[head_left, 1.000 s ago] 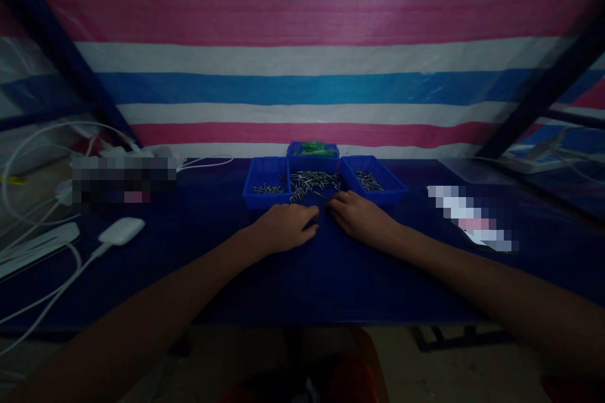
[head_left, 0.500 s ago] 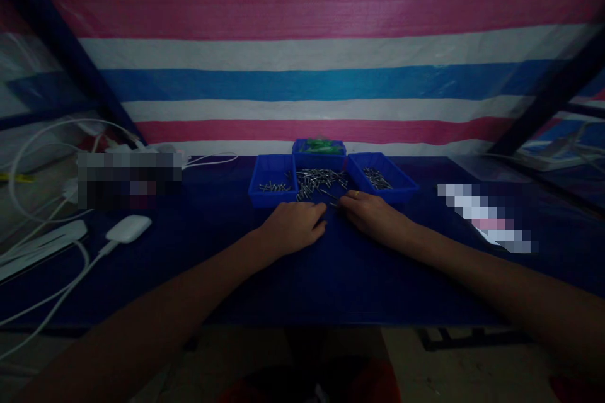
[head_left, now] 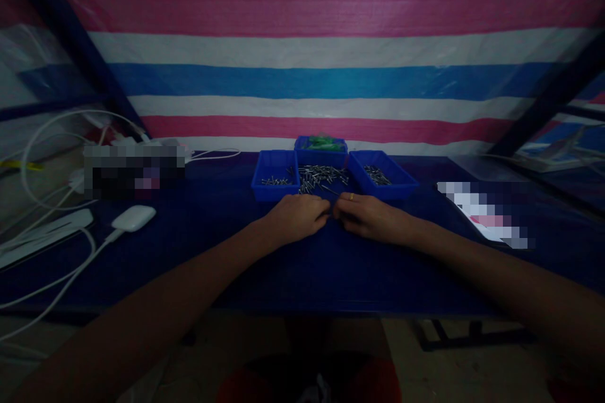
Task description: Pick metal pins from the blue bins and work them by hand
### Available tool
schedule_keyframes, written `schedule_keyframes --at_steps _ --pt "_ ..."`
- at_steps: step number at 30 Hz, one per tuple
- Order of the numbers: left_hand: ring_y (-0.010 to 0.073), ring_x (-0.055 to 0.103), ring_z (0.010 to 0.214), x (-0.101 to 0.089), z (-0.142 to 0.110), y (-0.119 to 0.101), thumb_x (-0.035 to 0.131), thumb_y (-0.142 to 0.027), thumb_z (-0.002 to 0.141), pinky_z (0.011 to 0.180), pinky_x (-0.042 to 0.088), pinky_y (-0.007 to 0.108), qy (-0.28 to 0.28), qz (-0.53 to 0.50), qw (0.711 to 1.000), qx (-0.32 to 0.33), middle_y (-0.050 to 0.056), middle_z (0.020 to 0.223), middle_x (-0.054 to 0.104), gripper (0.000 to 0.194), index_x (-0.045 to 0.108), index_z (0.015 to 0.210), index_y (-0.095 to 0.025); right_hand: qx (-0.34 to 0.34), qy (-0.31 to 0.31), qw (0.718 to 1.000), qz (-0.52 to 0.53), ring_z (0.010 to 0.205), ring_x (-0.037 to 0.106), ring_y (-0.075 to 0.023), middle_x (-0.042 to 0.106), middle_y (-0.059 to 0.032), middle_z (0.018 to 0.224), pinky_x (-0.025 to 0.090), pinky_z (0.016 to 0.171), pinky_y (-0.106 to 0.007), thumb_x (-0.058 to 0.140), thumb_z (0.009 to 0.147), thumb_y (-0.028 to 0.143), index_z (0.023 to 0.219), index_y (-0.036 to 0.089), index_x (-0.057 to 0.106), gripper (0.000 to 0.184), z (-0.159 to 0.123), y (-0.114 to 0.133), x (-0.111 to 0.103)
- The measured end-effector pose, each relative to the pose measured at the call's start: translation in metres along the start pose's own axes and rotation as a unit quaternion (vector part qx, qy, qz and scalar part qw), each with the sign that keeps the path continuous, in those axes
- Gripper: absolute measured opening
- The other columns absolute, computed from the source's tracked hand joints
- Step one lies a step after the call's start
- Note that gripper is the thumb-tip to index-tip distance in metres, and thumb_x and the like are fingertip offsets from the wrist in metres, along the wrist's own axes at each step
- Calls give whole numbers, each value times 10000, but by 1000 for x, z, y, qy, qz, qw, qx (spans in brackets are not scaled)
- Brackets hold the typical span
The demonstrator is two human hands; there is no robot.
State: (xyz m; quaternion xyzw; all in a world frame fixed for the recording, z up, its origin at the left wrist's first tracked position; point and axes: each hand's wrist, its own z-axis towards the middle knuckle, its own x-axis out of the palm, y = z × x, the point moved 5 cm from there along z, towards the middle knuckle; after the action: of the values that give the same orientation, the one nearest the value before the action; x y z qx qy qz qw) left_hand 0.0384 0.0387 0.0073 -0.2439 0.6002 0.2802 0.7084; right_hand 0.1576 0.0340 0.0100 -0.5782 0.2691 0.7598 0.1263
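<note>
My left hand [head_left: 301,216] rests on the blue table, with its fingers curled and pressed together at the tips. Just to its right, my right hand [head_left: 371,215], with a ring on one finger, is closed in a pinch. Their fingertips almost meet, and whatever is between them is too small and dark to make out. Beyond the hands lies a loose pile of slim metal pins [head_left: 324,175], kind unclear. A blue tray [head_left: 276,192] at left holds some of these pins, and another blue tray [head_left: 394,187] at right holds more.
Behind the pile stands a third blue bin [head_left: 321,155] with green pieces in it. A white charger [head_left: 134,218] with cables lies at left, near a blurred-out item. A phone-like object [head_left: 489,227], partly blurred, lies at right. A striped sheet [head_left: 312,82] hangs behind the table.
My right hand has moved left and slightly nearer, its fingertips now close to those of my left hand. The left hand has barely moved. The view has shifted a little.
</note>
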Motion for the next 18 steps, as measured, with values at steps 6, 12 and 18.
schedule_keyframes --at_steps 6,12,18 --pt "136 560 711 -6 -2 2 345 -255 860 577 388 261 -1 -15 1000 -10 34 856 610 201 529 862 -173 54 -11 997 -48 758 534 -151 559 -57 849 425 710 -286 446 843 211 927 154 552 146 2 -12 -4" --pt "143 563 764 -6 -1 4 363 -259 851 623 401 264 -29 -44 998 -21 34 875 612 193 532 894 -177 51 -6 997 -54 729 543 -138 586 -40 803 411 689 -271 418 863 217 877 164 578 170 2 -12 -6" --pt "111 572 687 -8 3 7 449 -237 802 601 407 219 -40 -161 986 -30 17 776 637 188 583 914 -167 57 -27 996 -58 714 538 -134 593 -42 793 403 668 -263 410 869 221 862 150 572 177 3 -7 -8"
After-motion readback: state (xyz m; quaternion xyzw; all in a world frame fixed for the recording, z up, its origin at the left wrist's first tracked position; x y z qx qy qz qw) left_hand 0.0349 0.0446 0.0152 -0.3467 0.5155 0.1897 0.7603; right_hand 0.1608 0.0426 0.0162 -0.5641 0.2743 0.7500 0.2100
